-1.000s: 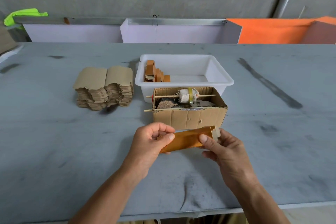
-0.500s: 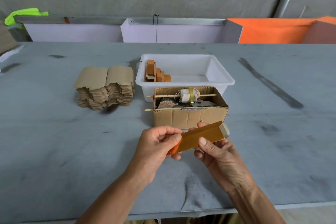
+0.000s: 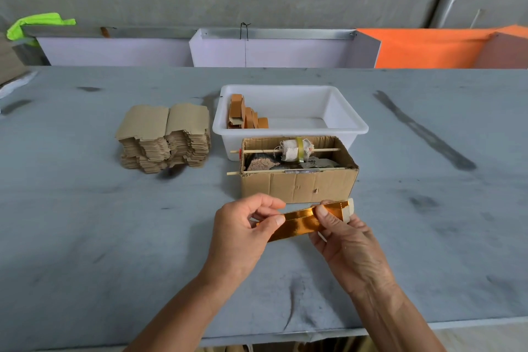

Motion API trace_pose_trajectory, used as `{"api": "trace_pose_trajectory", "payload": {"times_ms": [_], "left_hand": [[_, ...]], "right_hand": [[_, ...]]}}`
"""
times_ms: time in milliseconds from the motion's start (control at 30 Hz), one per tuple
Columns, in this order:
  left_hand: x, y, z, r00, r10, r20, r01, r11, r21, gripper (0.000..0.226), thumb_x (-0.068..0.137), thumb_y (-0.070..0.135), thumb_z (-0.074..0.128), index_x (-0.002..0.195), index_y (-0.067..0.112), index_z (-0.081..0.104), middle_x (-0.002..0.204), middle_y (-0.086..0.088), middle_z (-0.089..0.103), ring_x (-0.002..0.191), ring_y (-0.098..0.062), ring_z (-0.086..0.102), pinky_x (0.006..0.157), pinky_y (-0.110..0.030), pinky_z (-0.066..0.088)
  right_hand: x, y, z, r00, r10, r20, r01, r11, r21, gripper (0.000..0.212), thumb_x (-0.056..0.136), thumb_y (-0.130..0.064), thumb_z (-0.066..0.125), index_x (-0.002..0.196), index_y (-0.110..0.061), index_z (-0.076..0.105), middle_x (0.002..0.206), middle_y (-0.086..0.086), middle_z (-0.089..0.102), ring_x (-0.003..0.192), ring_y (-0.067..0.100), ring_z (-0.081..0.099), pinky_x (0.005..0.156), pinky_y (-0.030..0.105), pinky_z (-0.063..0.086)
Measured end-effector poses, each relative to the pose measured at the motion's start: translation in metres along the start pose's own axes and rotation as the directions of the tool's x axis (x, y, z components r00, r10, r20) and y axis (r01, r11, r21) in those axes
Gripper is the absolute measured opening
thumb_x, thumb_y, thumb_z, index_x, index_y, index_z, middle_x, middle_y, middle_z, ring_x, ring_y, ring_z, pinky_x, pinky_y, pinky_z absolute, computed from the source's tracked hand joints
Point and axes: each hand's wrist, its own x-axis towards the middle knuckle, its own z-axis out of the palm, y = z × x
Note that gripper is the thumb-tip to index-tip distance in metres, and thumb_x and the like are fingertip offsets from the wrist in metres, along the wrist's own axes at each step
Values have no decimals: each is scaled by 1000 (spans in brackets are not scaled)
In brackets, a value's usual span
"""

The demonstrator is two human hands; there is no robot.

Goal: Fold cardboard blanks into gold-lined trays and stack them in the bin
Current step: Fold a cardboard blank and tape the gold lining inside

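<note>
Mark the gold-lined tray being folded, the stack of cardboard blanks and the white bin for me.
gold-lined tray [image 3: 301,221]: head view, on its shiny gold inner face between the hands.
stack of cardboard blanks [image 3: 164,123]: head view, on the top sheet.
white bin [image 3: 347,116]: head view, on its right wall.

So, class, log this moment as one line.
stage: folding | left hand: holds tray | right hand: holds tray | bin: some trays | blanks: stacked

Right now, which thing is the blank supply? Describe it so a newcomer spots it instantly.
Start at the white plastic bin in the middle of the grey table. Directly left of it, apart from it, sits the stack of flat cardboard blanks. Unlike the open cardboard box in front of the bin, it is a layered pile of plain brown sheets with notched, jagged edges.
</note>
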Motion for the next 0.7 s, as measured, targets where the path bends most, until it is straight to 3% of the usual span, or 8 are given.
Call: {"api": "trace_pose_trajectory", "payload": {"times_ms": [200,400,533,633,700], "left_hand": [[0,-1,1,990,-81,119,86,996,-33,23,77,14,74,76,37,72,76,12,72,73,-3,66,67,-14,49],[0,-3,2,989,-113,94,116,993,-21,15,80,17,72,75,30,73,70,9,70,67,-3,62,66,-17,48],[2,-5,-2,986,-147,81,149,988,-27,14,80,15,71,74,27,72,69,-1,69,67,-18,61,66,-29,49],[3,-5,-4,983,-152,105,153,988,-2,18,81,12,68,70,27,70,60,12,63,60,-2,55,60,-14,42],[3,-4,-4,977,-164,134,167,986,-5,20,83,10,66,69,25,69,63,12,63,62,-1,57,60,-15,45]], "right_hand": [[0,0,-1,999,-8,-41,7,999,-36,12,65,-11,70,76,-13,68,70,2,68,67,12,66,60,21,54],[0,0,2,999,-36,-38,32,996,-87,7,62,-13,72,68,-16,71,70,2,68,67,11,64,61,21,52],[0,-3,-1,996,-83,-35,79,989,-123,3,65,-17,71,65,-19,71,68,-2,66,65,8,62,65,23,50],[1,-5,-5,993,-107,-47,97,981,-168,4,67,-18,70,65,-18,68,68,0,64,64,9,61,71,28,46],[1,-5,-5,992,-114,-50,102,975,-197,5,67,-20,70,63,-19,67,67,-1,63,63,8,60,71,29,45]]}}
